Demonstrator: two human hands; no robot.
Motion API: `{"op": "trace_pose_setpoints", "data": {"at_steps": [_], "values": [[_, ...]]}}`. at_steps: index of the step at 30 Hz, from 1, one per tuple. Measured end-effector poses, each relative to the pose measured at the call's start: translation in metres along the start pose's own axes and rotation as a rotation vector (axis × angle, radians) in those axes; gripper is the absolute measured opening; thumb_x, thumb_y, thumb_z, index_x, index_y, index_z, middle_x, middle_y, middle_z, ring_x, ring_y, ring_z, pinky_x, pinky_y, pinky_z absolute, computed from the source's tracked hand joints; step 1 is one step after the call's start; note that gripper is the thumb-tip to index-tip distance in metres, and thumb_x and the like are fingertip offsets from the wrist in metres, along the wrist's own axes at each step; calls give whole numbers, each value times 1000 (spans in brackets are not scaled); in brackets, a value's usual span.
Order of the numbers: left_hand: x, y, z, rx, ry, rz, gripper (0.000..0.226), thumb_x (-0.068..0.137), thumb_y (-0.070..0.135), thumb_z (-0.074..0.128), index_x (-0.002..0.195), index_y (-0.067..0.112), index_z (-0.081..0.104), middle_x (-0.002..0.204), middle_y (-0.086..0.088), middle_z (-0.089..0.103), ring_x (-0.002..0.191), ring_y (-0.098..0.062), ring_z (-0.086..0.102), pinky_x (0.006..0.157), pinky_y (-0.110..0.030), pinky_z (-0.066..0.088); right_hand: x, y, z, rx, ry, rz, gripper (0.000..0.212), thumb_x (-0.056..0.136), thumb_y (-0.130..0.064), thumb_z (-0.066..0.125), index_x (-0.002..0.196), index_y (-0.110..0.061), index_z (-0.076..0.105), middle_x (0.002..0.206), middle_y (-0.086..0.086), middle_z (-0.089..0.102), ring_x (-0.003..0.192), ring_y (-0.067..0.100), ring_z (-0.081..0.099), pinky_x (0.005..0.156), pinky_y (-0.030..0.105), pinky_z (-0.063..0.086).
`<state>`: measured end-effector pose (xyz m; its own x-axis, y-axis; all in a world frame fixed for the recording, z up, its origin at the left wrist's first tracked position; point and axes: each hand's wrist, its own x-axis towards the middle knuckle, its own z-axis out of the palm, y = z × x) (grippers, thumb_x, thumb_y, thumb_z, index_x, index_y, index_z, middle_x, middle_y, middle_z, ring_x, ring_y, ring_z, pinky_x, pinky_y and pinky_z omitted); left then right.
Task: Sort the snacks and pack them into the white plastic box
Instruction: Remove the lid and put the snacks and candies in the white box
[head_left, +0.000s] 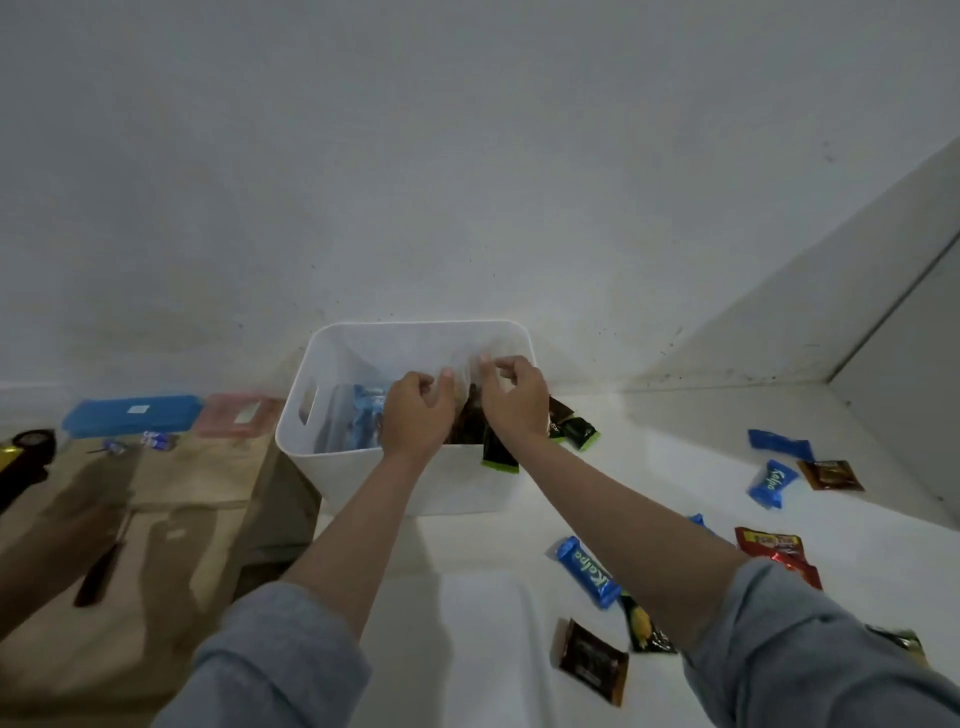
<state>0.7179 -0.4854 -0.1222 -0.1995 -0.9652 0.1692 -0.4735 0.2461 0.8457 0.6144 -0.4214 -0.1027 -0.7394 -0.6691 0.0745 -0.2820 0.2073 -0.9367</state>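
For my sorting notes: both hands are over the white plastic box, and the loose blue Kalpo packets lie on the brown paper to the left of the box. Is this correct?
Not quite. Both hands, left hand and right hand, are over the white plastic box, but the loose blue Kalpo packets lie on the white surface to the right of the box, not on the brown paper. The head view shows this.

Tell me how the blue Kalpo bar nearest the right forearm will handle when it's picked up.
The blue Kalpo bar looks small and probably light. Its glossy wrapper may be a little slippery. The body seems fairly stiff, while the crimped ends would likely flex. It lies flat on the white table, so it is unlikely to roll.
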Motion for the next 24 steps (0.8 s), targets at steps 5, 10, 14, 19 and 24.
{"op": "trace_pose_setpoints", "data": {"at_steps": [5,10,14,19,24], "values": [[-13,2,-6,-72,4,66,42,90,51,48,87,12,62,89,-6,64,86,-21,59,77,-33,48,9,-14,-10,64,71,151,32,100,-29,36,74,-14,47,72,-2,49,78,21,49,71,30,36],[-42,6,-18,-34,8,246,51,86,55,40,96,9,61,98,-8,57,91,-15,49,84,-31,45,6,-28,-34,210,134,153,26,99,-22,39,96,-7,60,83,0,56,81,18,53,76,32,44],[-83,6,-8,94,84,369,45,85,46,49,103,6,60,104,-12,54,96,-21,48,87,-35,45,-16,-5,-69,149,180,86,22,98,-19,42,98,-7,61,90,2,59,84,17,54,71,24,38],[-160,3,31,214,-1,421,51,81,48,53,111,7,60,119,-17,53,110,-31,51,94,-41,44,-68,82,-126,-110,134,62,16,94,-18,50,101,-7,60,105,14,58,94,22,52,79,24,37],[-243,-18,81,396,-400,279,85,74,69,38,135,10,44,148,-17,32,138,-34,29,108,-54,27,-146,187,-206,-633,110,-37,56,81,-53,53,115,-8,60,115,21,59,105,40,56,85,43,44]]}}
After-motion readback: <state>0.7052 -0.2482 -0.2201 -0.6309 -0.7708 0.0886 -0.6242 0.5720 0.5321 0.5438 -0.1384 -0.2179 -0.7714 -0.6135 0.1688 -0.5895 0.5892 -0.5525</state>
